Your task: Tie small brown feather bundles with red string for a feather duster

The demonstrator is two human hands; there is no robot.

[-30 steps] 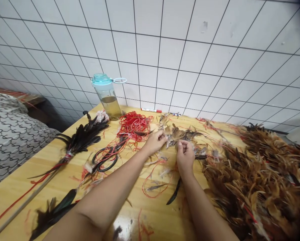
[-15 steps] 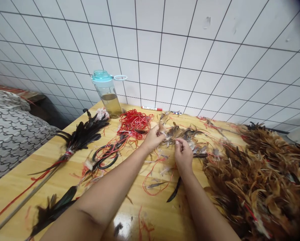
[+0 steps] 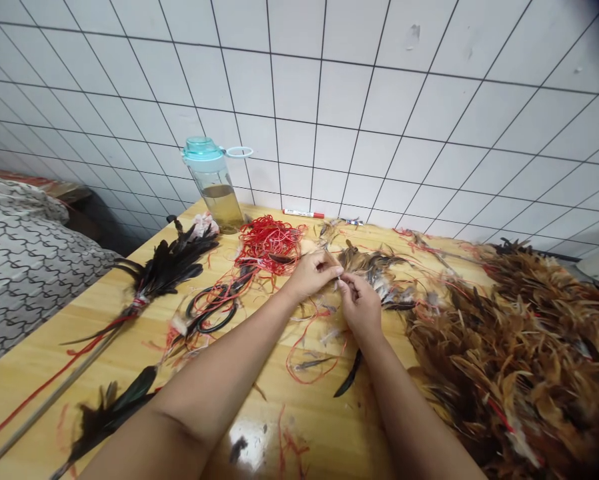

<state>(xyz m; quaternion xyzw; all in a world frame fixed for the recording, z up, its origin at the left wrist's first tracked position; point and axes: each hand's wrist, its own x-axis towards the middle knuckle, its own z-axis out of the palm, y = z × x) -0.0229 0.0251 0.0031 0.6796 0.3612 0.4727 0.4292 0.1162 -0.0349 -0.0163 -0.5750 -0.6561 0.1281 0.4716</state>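
Note:
Over the middle of the table my left hand [image 3: 313, 275] is closed, thumb and fingers pinched together. A small brown feather [image 3: 333, 261] appears to stick out at its fingertips, mostly hidden. My right hand [image 3: 360, 300] is closed too, its fingertips meeting those of the left; what it pinches is too small to make out. Just beyond the right hand lies a loose pile of brown and grey feathers [image 3: 374, 263]. A tangle of red string [image 3: 269, 241] sits left of the left hand. Below the hands is a loop of red string [image 3: 290, 363] beside a dark feather [image 3: 348, 377].
A large heap of brown feathers [image 3: 519, 353] covers the table's right side. On the left are black-handled scissors [image 3: 212, 310], a stick with bound black feathers [image 3: 172, 267] and a water bottle [image 3: 222, 193]. A marker [image 3: 303, 214] lies by the tiled wall [image 3: 299, 87].
My hands have come together: the right has moved left and the left slightly right, away from the feather pile, so that their fingertips meet.

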